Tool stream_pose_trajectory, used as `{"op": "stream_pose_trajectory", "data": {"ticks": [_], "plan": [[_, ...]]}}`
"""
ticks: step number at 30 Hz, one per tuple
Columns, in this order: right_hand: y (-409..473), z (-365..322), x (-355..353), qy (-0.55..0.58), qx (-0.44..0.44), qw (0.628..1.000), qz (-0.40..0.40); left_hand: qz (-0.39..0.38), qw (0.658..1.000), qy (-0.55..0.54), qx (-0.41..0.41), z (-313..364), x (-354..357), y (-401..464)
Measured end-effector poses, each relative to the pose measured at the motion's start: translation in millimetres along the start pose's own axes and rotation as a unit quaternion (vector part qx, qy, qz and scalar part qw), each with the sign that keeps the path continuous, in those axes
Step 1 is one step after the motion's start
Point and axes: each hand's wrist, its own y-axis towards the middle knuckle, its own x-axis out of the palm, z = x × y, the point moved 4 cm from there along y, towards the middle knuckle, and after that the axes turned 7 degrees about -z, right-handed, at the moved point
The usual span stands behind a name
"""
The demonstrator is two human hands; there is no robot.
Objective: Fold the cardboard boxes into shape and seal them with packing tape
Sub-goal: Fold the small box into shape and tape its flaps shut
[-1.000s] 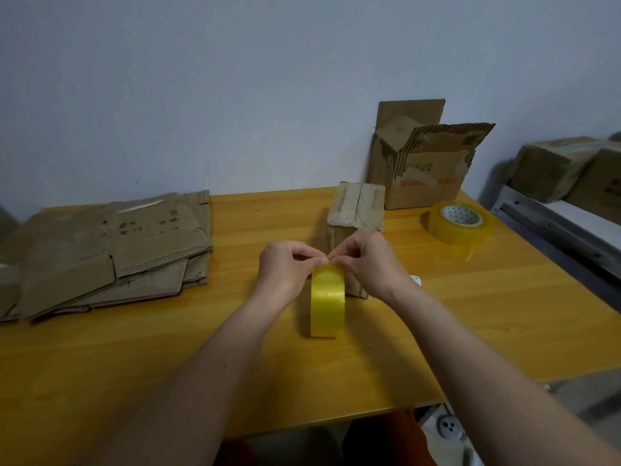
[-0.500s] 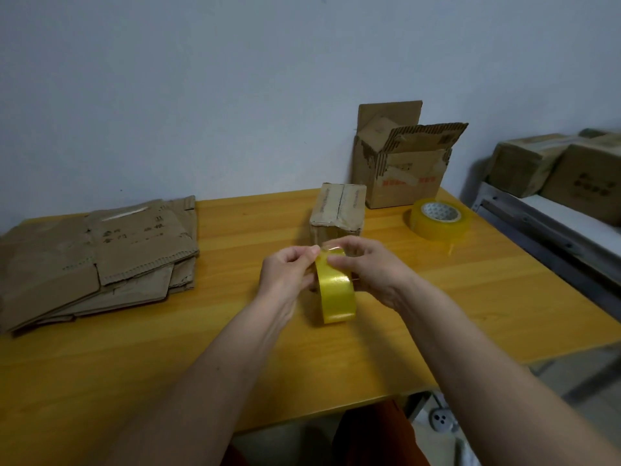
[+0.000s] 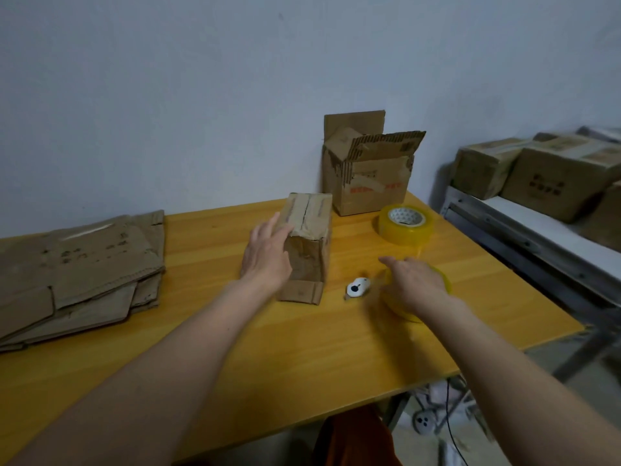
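Though blurred, the right hand (image 3: 415, 284) (flat) half-hides a tape roll (image 3: 445, 284); left hand (image 3: 267, 255) open.

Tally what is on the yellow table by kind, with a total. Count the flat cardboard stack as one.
Tape rolls: 2, one far right, one under the right hand
Folded boxes: 2, the closed box at the left hand, the open box
Flat cardboard stack: 1
Small white cutter: 1
Total: 6

we log: table (image 3: 302, 348) orange-yellow woodgrain | box (image 3: 307, 243) mid-table plain brown | open box (image 3: 368, 176) at table's back brown, red print | tape rolls (image 3: 405, 223) translucent yellow | cutter (image 3: 358, 287) white, black dot | wall (image 3: 201, 95) behind table pale grey-blue
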Motion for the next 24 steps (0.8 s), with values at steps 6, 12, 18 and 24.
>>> {"op": "stream_pose_trajectory", "data": {"ticks": [6, 12, 18, 24], "plan": [[15.9, -78.1, -26.1, 0.174, -0.178, 0.962, 0.110, -0.080, 0.995, -0.059, -0.014, -19.1, 10.1, 4.3], [30.5, -126.1, -11.3, 0.261, -0.150, 0.952, 0.050, -0.037, 0.995, -0.090, -0.003, -31.8, -4.7, -17.9], [8.0, -146.8, 2.7, 0.231, -0.196, 0.950, 0.077, -0.022, 0.997, -0.069, -0.003, -61.1, -23.7, -39.9], [-1.3, -145.5, -1.5, 0.283, -0.242, 0.927, 0.037, 0.020, 0.995, -0.094, 0.036, -64.2, -16.0, -46.8]]}}
